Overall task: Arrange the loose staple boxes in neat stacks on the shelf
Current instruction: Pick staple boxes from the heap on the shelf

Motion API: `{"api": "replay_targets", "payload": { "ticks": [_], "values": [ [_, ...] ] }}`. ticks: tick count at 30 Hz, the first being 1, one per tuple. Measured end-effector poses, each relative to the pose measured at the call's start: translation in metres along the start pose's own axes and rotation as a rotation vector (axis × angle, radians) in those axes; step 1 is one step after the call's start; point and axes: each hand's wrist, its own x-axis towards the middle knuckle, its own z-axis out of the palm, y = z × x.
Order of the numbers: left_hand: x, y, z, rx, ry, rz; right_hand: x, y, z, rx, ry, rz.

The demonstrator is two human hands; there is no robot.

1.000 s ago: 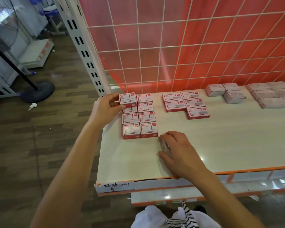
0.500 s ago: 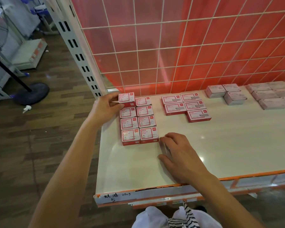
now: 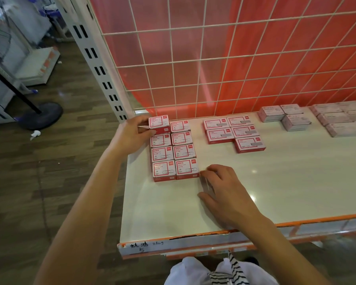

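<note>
1. Head view, centre left of the frame: left hand (image 3: 132, 134) pinching the left end of a small red-and-white cardboard staple box (image 3: 158, 121) between thumb and curled fingers.
2. Staple box raised on top, at the back left corner of a block of matching red-and-white boxes (image 3: 174, 153), two columns wide and four rows deep, packed edge to edge near the left end of a glossy cream shelf board (image 3: 275, 182).
3. Centre of the frame: right hand (image 3: 228, 192) palm down on the shelf board, fingers loosely bent and slightly spread, gripping nothing, fingertips just beside the front right box of the block.
4. Right of the block and apart from it: five flatter red-and-white boxes (image 3: 233, 130) in two columns, one stepping forward.
5. Upper right: pale pink boxes (image 3: 284, 118) grouped along the back of the board.
6. Behind the board: white wire grid (image 3: 214, 64) over a red panel; white slotted upright post (image 3: 99, 70) at upper left.
7. Left side: dark wood-pattern floor (image 3: 49, 182) with a round black stand base (image 3: 41, 115).
8. Bottom edge: orange-trimmed shelf front (image 3: 193, 243) bearing handwritten marks; white and striped cloth (image 3: 224, 272) beneath.
</note>
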Motion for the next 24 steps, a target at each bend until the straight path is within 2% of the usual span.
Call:
{"api": "replay_targets", "payload": {
  "ticks": [14,17,24],
  "values": [
    [-0.009,0.009,0.004,0.032,0.024,-0.067,-0.002,0.002,-0.001,0.015,-0.016,-0.003],
    [-0.016,0.017,0.007,0.054,0.126,-0.107,-0.004,0.004,-0.002,0.041,-0.009,0.013],
    [-0.04,0.036,0.027,0.226,0.31,-0.071,-0.009,0.012,-0.009,0.049,0.044,0.043]
  ]
}}
